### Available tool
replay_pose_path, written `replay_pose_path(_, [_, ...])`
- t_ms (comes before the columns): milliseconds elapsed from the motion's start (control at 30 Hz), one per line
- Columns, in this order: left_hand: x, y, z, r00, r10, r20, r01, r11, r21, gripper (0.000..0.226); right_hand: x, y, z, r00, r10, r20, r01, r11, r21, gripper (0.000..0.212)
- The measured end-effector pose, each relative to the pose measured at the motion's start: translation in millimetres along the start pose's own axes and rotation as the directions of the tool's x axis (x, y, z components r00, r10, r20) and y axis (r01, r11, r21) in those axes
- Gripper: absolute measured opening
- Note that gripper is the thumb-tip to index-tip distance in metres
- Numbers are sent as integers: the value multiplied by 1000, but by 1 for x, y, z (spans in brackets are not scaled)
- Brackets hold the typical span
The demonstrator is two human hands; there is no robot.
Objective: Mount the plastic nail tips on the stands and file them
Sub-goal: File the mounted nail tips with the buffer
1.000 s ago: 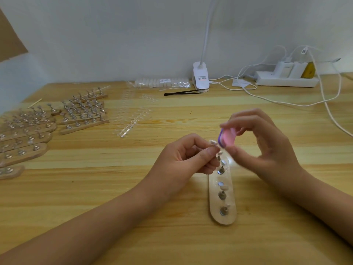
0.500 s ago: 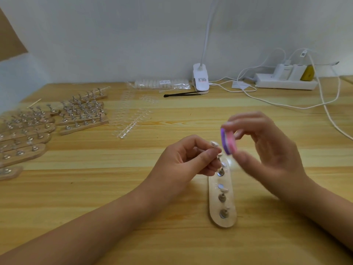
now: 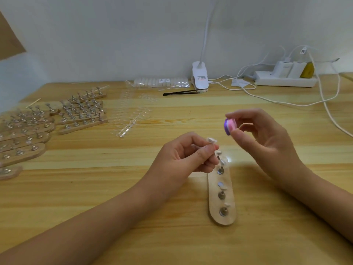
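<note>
Your left hand (image 3: 183, 157) pinches thin metal peg (image 3: 212, 144) carrying pale plastic nail tip (image 3: 211, 140), centre frame. Your right hand (image 3: 267, 142) pinches pink-and-purple file block (image 3: 229, 127) just upper right of tip, not touching; closing move runs down-left.

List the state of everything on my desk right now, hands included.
left hand, pinches the held stand
nail tip, mounted on that stand, apart from the file block
right hand, pinches the file block
wooden base, flat on the table, carrying upright stands
power strip, chargers plugged in
</note>
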State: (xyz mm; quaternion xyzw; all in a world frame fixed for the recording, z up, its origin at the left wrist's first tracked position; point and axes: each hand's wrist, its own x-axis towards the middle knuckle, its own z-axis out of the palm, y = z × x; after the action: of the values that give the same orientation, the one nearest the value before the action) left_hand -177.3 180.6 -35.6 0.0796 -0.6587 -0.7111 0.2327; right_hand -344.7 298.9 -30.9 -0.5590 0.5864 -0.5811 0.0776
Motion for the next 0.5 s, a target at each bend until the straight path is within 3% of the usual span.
replay_pose_path(100, [0, 0, 1, 1000, 3, 10, -3, 1000, -6, 8, -4, -5, 6, 979, -178, 104, 181, 983, -13, 30])
replay_pose_path(167, [-1, 1, 1, 1000, 5, 10, -5, 1000, -3, 8, -1, -2, 6, 988, -119, 95, 125, 990, -70, 28])
replay_pose_path(267, [-1, 2, 0, 1000, 10, 17, -10, 1000, -5, 10, 3, 5, 1, 997, 69, -32, -70, 997, -39, 30])
replay_pose_path(500, [0, 3, 1, 1000, 20, -2, -20, 1000, 24, 14, 0, -4, 1, 1000, -8, -16, 9, 1000, 24, 39])
